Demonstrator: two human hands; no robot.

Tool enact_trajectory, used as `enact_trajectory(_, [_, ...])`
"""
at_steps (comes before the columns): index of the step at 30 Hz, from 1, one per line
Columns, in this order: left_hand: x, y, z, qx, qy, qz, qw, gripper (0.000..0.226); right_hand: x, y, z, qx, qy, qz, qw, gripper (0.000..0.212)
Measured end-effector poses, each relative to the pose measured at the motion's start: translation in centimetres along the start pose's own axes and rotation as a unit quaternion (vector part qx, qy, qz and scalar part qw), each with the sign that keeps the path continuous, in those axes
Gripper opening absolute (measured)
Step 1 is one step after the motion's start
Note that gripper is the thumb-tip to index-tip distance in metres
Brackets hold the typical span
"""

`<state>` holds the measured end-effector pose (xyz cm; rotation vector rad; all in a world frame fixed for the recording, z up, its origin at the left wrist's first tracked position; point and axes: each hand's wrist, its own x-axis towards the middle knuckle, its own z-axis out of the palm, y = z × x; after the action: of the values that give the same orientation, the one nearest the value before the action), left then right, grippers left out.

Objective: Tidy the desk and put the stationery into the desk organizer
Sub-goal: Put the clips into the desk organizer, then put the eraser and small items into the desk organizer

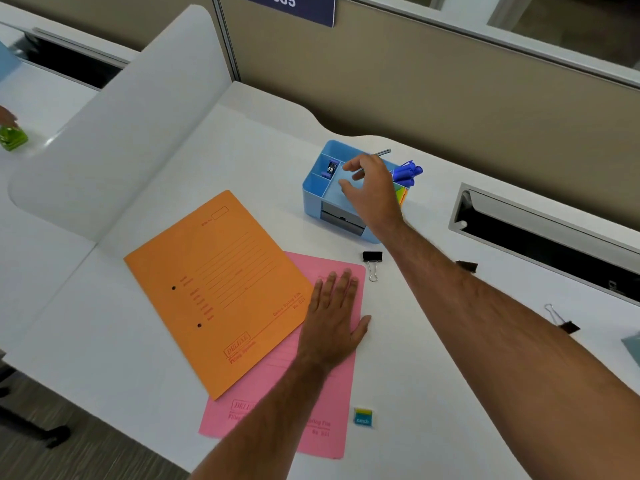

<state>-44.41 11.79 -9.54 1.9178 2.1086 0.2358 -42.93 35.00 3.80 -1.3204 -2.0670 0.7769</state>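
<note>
Right hand over organizer — pinching a thin grey rod; left hand flat on pink folder. Binder clip — light, stiff; likely best lifted by its wire loops.

Was an office cubicle w/ white surface & fabric partition. Numbered sign up top, file folders & binder clip out.

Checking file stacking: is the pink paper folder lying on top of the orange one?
No, the orange paper folder overlaps the pink paper folder.
</note>
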Motion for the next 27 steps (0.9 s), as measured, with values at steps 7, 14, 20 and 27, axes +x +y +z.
enact_trajectory(7, [0.0, -0.1, 0.1, 0.000, -0.005, -0.005, 1.000, 0.081, -6.6, 2.8, -3.3, 0.051, 0.017, -0.028, 0.998, 0.018])
enact_trajectory(14, [0.0, 0.0, -0.3, 0.013, -0.026, -0.002, 1.000, 0.083, -14.7, 7.0, -5.1, 0.080, 0.026, 0.012, 0.996, 0.011])
enact_trajectory(20, [0.0, 0.5, -1.7, 0.011, -0.061, -0.008, 0.998, 0.083, -20.1, 9.8, -6.0, 0.054, -0.018, 0.088, 0.995, 0.012])
enact_trajectory(27, [-0.2, 2.3, -3.7, -0.049, -0.081, -0.014, 0.995, 0.078, -25.3, 10.8, -7.0, 0.053, -0.066, 0.170, 0.982, 0.013])
